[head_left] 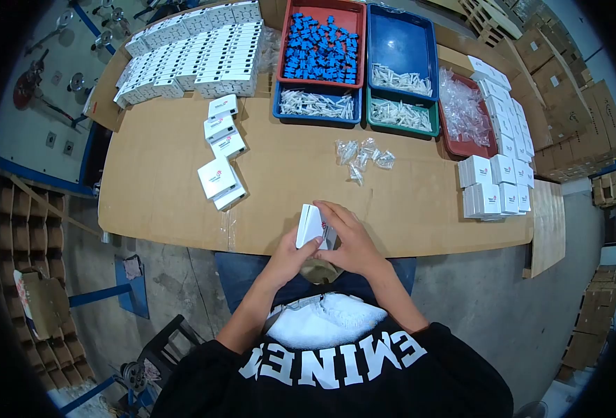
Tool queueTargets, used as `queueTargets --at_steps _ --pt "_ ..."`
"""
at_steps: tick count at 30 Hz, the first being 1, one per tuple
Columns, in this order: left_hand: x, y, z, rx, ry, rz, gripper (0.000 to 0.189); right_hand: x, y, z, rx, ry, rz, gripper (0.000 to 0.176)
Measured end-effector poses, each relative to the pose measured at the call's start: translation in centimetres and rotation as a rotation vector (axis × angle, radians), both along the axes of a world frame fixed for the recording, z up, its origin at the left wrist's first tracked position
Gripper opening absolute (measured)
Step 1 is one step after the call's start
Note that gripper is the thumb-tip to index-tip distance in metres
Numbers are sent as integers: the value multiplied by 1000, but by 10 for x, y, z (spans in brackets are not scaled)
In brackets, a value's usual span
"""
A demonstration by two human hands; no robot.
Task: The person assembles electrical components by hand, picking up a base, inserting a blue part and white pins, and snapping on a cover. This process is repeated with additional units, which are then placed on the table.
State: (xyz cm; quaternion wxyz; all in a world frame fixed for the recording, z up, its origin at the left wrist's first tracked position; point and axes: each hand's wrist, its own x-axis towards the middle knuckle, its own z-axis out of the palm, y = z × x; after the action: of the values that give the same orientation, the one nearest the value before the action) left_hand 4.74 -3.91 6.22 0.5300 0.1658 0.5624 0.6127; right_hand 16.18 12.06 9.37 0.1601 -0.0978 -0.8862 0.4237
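A small white box (309, 227) with a reddish print is held between both hands at the table's near edge. My left hand (289, 259) grips its lower left side, the thumb across the front. My right hand (352, 240) wraps the right side, fingers curled over the top. Part of the box is hidden behind the fingers. Just beyond the hands lie several small clear plastic bags (365, 155) with white pieces inside. To the left, a loose row of white printed boxes (216, 178) lies on the cardboard-covered table (154, 174).
Rows of white boxes (196, 52) fill the back left. Across the back stand a red tray (359, 14) of blue parts and blue and green trays (398, 131) with white plugs. At right, a red tray (461, 149) holds clear bags beside stacked white boxes (489, 198).
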Motion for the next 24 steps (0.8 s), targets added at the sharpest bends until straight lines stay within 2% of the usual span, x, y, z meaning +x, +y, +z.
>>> queueTargets --at_steps 1,3,4,5,6,7,8,9,10,14,16,17,19,20,21,23,24 --pt "0 -2 0 -2 3 1 35 1 2 2 -2 3 1 90" --pt "1 -5 -3 23 -14 -11 31 0 10 6 -289 75 29 59" --pt "3 -6 -2 23 -14 -15 31 -3 12 6 -289 75 25 59" --pt "7 -6 -1 22 17 -73 31 -8 13 7 -418 83 -88 37" --pt "10 -6 -1 23 48 -133 30 -10 13 8 -545 91 -202 25" --pt "15 -3 -1 26 48 -139 30 -11 11 6 -543 93 -209 25" --pt "20 -1 -1 42 67 -147 29 -13 8 1 -390 55 -270 27" --pt "24 1 0 58 89 -153 29 -17 6 -5 -237 18 -328 37" --pt "27 2 4 31 60 -139 28 -21 1 -14 -187 224 -370 43" --pt "31 1 1 26 121 -140 27 -17 1 -28 -145 369 -387 44" --pt "31 3 5 30 64 -106 26 -13 3 -27 -310 79 -419 35" --pt "31 3 0 30 65 -107 26 -13 5 -27 -311 81 -419 35" --pt "29 4 -17 -109 -156 121 27 -16 13 -26 -624 199 -439 23" --pt "26 7 -22 18 -246 275 28 -12 17 -18 -617 158 -398 25" --pt "21 8 -14 132 -235 319 28 -3 22 -11 -614 164 -402 25" --pt "9 6 -10 271 -231 219 30 18 26 -3 -788 -137 -49 29" --pt "6 5 -11 272 -234 213 30 20 21 -10 -848 -58 -60 34"
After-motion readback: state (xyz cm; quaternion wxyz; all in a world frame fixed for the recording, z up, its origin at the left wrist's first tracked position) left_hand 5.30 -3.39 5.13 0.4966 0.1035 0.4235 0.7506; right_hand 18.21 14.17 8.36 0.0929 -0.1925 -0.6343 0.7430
